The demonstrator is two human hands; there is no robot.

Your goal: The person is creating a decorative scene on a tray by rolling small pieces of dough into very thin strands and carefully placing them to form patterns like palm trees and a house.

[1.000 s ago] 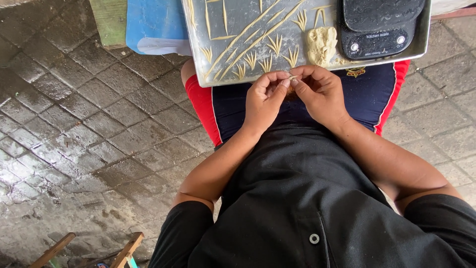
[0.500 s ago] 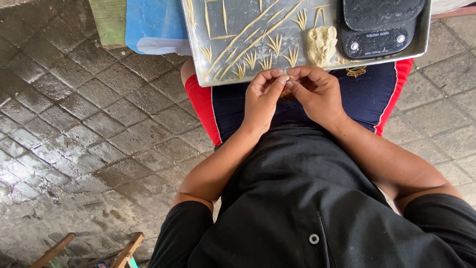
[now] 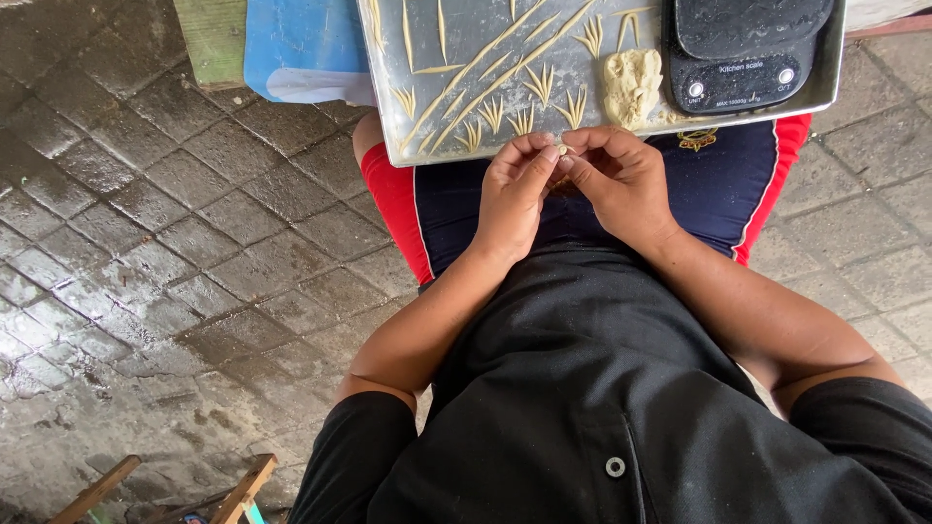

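Setting: an outdoor or semi-open work spot for hand food preparation, not a fitted kitchen. Evidence: ground is wet grey paving brick; the person sits with a metal tray across the lap, carrying thin dough strips and small fan-shaped dough pieces, a lump of dough and a black kitchen scale. A green wooden edge, a blue-and-white sheet and wooden slats lie around the seat.
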